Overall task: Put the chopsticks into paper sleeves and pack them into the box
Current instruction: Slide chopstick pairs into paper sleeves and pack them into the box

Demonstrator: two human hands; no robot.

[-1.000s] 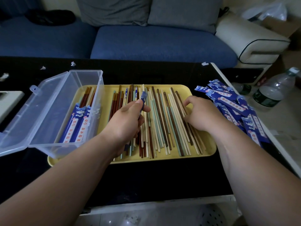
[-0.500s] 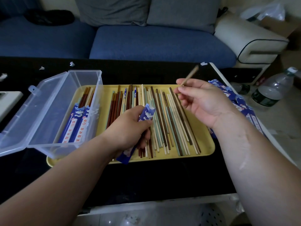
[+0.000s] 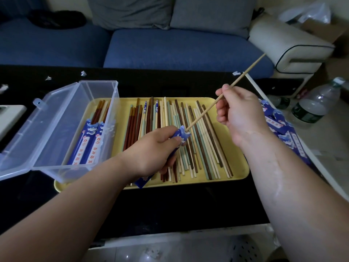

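Note:
My left hand grips a blue paper sleeve above the yellow tray; the sleeve's open mouth points up and right, its lower end sticks out below my palm. My right hand pinches a pale wooden chopstick, held at a slant with its lower tip at the sleeve's mouth. Several loose chopsticks in brown, pale and green lie side by side on the tray. A clear plastic box with its lid open stands on the tray's left end, holding two sleeved pairs.
A heap of blue sleeves lies right of the tray on the black table. Plastic bottles stand at the far right. A blue sofa runs behind the table. Paper scraps dot the table's back edge.
My right hand lifted a pale chopstick off the tray and brought its tip down to the sleeve's mouth. My left hand tilted the sleeve toward it.

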